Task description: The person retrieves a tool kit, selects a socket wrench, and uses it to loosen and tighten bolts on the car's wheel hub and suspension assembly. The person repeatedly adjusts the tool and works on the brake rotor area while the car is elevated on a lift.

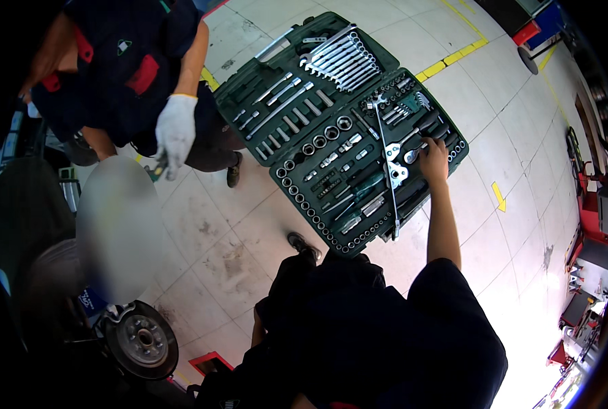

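**wrenchfan:** While the right hand (432,158) reaches down into the open green tool case (249,85) on the tiled floor (495,157), the fingers curl around something near the right edge of the lower tray. Looks like a ratchet handle (413,151), though I can't tell if it's really gripped or just touched.

**sockethead:** Agreed, fingers bent close, resting on the tools. A long chrome bar (388,163) lies across that tray just left of the hand, with rows of sockets (310,211) along the near rim. Combination wrenches (341,61) sit in the lid half, well apart from the hand.

**wrenchfan:** Left hand? Can't see it at all (the dark sleeve and body hide everything).

**sockethead:** Same. Another person stands top left, a white glove (175,131) holding some small tool, too small to tell which. A bare brake disc (142,339) shows at the lower left.
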Demonstrator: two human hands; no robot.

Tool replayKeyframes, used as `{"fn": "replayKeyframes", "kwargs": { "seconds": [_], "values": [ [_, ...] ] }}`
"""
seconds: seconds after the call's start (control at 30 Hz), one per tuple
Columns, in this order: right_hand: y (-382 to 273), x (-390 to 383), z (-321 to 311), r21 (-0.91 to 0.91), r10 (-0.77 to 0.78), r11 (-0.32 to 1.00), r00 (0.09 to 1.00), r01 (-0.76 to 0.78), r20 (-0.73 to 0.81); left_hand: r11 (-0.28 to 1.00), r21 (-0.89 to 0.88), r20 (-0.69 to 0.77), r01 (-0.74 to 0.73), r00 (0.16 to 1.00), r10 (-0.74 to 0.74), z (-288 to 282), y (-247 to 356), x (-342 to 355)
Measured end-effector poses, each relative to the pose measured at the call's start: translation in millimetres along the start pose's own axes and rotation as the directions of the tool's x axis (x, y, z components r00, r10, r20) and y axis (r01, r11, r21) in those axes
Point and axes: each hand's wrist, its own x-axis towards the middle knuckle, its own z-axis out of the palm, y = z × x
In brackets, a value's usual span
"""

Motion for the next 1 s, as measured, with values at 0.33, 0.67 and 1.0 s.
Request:
{"fn": "replayKeyframes", "kwargs": {
  "seconds": [0.33,0.67,1.0],
  "values": [
    [5,57,-39,-0.227,-0.256,0.898,0.866,0.378,0.430,0.998,0.002,-0.031,0.067,0.997,-0.067,8,-18,-32],
    [-89,3,14,-0.100,-0.056,0.987,0.852,0.126,0.521,1.000,-0.002,-0.052,0.013,0.999,-0.013,22,-20,-10],
    [-217,-135,-63,0.751,-0.487,0.490,0.576,-0.442,0.657,0.737,-0.297,-0.284,-0.607,0.793,0.539,-12,166,-26]
  ]
}}
